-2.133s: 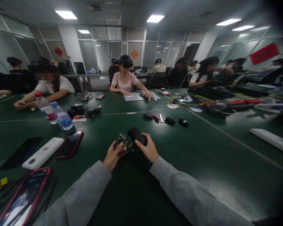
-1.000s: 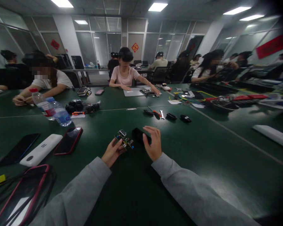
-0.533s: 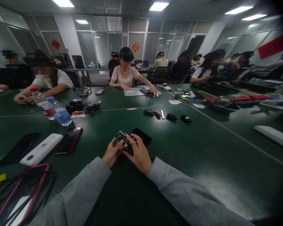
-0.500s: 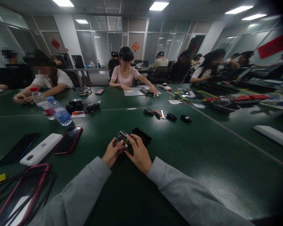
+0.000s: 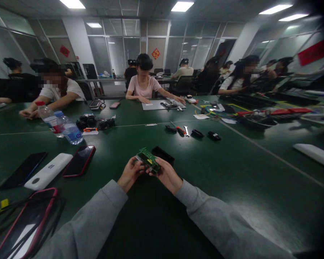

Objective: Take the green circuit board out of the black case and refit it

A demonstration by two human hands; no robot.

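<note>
As both hands (image 5: pixel 130 173) (image 5: pixel 168 174) grip its edges, green circuit board (image 5: pixel 147 155) between them

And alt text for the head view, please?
The left hand and right hand hold a green circuit board over a green table. Beyond lie a black case and a wrench; a person in pink sits opposite.

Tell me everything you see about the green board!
The green board looks like a bare circuit board, roughly rectangular, with a yellow patch, and a pale part at its left end. It slants down to the right in view. The left hand holds its left end, the right hand its right end, on the near side of a black case. Tiny details are too small to tell.
</note>
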